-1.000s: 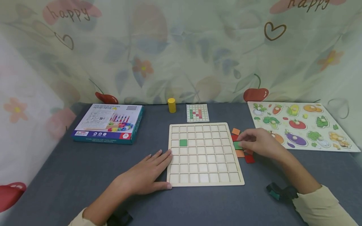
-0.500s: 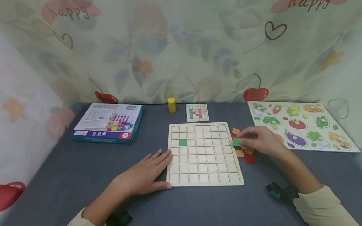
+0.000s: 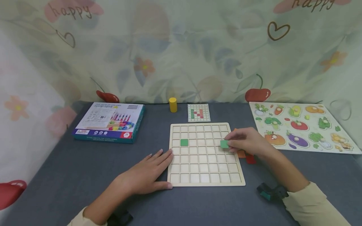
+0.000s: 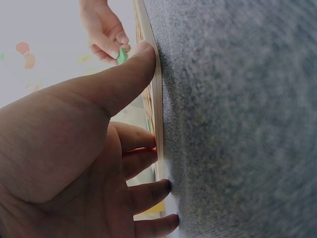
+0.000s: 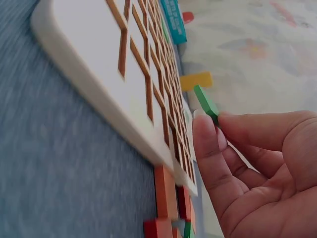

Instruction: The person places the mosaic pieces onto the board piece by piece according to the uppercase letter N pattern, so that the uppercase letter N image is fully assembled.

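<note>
A wooden grid board lies flat on the dark table, with one green square tile set in a cell at its upper left. My right hand pinches another green tile between thumb and fingers, over the right part of the board. In the right wrist view that green tile stands out past the fingertips, above the board's surface. My left hand lies with straight, spread fingers against the board's left edge. The left wrist view shows its thumb and fingertips right at that edge.
Orange and red tiles lie along the board's right side, partly behind my right hand. Behind the board are a small pattern card and a yellow cylinder. A box stands left, a vegetable puzzle board right.
My right hand has lifted the green tile from the pile beside the board and carried it left over the grid. The left hand has stayed in place.
</note>
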Demonstrator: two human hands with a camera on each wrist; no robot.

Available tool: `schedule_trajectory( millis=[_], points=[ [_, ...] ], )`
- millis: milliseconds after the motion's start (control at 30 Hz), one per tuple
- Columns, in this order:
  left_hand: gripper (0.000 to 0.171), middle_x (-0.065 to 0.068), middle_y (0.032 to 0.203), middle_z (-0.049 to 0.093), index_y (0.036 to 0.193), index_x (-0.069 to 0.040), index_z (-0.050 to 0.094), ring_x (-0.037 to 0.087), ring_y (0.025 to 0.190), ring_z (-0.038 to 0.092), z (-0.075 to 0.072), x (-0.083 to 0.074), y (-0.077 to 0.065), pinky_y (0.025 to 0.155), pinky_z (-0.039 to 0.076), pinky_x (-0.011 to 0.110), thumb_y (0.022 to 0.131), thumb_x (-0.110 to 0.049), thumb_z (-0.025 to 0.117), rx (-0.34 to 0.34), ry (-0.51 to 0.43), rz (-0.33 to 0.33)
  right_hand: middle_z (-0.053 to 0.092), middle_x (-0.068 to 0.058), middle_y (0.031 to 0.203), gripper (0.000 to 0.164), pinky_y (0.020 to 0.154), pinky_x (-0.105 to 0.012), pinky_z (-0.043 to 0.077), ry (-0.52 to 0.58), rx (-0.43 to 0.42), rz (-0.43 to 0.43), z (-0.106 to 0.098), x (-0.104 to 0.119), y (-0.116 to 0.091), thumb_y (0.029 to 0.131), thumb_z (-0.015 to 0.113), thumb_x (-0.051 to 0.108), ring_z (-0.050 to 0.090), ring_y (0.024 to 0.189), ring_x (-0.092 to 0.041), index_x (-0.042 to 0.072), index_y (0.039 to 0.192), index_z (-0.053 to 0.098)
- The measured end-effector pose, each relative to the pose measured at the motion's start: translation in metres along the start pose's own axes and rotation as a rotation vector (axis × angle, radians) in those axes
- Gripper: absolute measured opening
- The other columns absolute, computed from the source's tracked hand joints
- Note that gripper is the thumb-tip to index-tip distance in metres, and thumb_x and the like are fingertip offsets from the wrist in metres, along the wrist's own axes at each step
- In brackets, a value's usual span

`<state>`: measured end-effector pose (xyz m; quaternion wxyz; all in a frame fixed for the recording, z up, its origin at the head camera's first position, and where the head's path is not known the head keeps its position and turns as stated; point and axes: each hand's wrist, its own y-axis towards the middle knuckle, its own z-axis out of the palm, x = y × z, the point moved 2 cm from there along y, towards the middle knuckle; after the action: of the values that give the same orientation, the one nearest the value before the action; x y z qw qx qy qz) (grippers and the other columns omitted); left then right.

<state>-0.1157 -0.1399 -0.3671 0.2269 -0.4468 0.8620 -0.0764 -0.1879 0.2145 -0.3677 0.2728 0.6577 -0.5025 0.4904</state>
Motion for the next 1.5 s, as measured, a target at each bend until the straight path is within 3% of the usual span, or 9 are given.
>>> schedule_trajectory(
  millis=[833, 1033, 1500],
  points=[
    [0.094, 0.0, 0.167, 0.016, 0.162, -0.016, 0.019, 0.028, 0.152, 0.011, 0.003, 0.003, 0.003, 0.117, 0.019, 0.057, 0.091, -0.065, 0.059, 0.003, 0.017, 0.001, 0.07, -0.011, 0.087, 0.014, 0.069, -0.032, 0.059, -0.007, 0.078, 0.029, 0.059, 0.026, 0.034, 0.09, 0.07, 0.001, 0.069, 0.071, -0.019, -0.003, 0.102, 0.073],
    [0.095, 0.0, 0.167, 0.016, 0.162, -0.017, 0.02, 0.028, 0.152, 0.011, 0.002, 0.002, 0.003, 0.117, 0.019, 0.057, 0.09, -0.066, 0.058, 0.007, 0.019, -0.005, 0.07, -0.012, 0.09, 0.013, 0.068, -0.031, 0.059, 0.007, 0.094, 0.036, 0.074, 0.031, 0.043, 0.089, 0.069, -0.004, 0.069, 0.069, -0.017, -0.006, 0.101, 0.073],
    [0.094, 0.0, 0.167, 0.016, 0.162, -0.016, 0.02, 0.029, 0.152, 0.012, 0.002, 0.002, 0.002, 0.117, 0.019, 0.057, 0.091, -0.065, 0.058, 0.007, 0.015, -0.003, 0.069, -0.006, 0.082, 0.007, 0.066, -0.029, 0.057, -0.134, 0.116, -0.017, 0.105, 0.044, 0.052, 0.09, 0.07, -0.001, 0.067, 0.068, -0.016, 0.0, 0.095, 0.074]
  ],
)
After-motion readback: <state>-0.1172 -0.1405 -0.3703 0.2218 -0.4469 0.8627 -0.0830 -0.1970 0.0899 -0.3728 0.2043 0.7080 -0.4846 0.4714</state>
